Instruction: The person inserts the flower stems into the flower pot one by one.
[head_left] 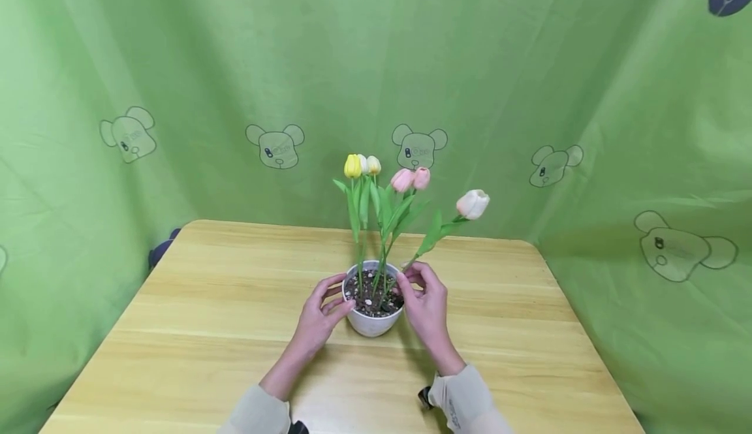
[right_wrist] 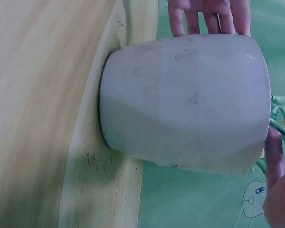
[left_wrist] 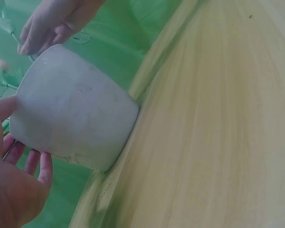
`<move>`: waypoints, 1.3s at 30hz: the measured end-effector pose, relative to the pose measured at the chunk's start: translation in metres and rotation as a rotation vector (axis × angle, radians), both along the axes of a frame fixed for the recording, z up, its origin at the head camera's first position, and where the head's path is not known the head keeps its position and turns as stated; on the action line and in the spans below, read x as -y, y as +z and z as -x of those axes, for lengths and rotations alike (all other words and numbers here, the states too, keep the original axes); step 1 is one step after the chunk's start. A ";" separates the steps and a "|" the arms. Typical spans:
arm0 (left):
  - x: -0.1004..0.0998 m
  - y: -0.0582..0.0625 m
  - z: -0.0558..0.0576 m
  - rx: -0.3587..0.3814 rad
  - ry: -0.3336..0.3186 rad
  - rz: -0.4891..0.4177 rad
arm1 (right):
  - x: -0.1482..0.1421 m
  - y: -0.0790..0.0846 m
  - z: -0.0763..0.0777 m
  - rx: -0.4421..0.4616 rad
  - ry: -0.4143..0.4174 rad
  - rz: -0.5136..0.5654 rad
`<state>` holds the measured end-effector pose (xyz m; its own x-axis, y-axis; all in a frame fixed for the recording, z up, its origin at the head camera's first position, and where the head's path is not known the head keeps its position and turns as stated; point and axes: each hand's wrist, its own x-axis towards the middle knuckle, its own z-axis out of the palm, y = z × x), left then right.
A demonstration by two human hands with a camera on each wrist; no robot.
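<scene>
A white flower pot (head_left: 373,326) filled with dark soil (head_left: 369,294) stands upright on the table. My left hand (head_left: 317,316) holds the pot's left side, thumb at the rim and fingers along the outer wall. At the right rim, my right hand (head_left: 427,297) pinches the green stem of a pale pink tulip (head_left: 472,204), which leans out to the right. Yellow (head_left: 352,166), white and pink tulips (head_left: 403,180) with green leaves rise from the soil. In the right wrist view the pot's wall (right_wrist: 190,99) hides the soil.
The pot sits on a light wooden table (head_left: 235,277), whose far edge runs behind it. Green curtains (head_left: 329,62) printed with bear heads enclose the back and sides. Dark crumbs (right_wrist: 90,159) lie on the table near the pot's base.
</scene>
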<state>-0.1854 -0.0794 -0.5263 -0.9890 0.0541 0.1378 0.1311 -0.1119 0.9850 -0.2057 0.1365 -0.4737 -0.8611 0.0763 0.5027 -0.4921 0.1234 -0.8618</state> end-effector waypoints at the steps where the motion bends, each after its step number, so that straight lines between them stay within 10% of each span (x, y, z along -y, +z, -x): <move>1: 0.000 0.000 0.000 -0.002 0.001 -0.001 | 0.000 0.000 0.001 0.015 0.010 -0.005; 7: 0.001 0.000 0.000 -0.001 0.004 0.002 | 0.000 -0.002 0.001 0.042 0.055 0.006; 19: 0.003 0.000 0.002 -0.019 -0.010 0.004 | 0.007 0.016 -0.012 -0.215 -0.051 -0.183; 39: 0.001 -0.001 0.001 -0.038 -0.001 0.013 | -0.003 0.002 -0.004 -0.116 0.061 -0.249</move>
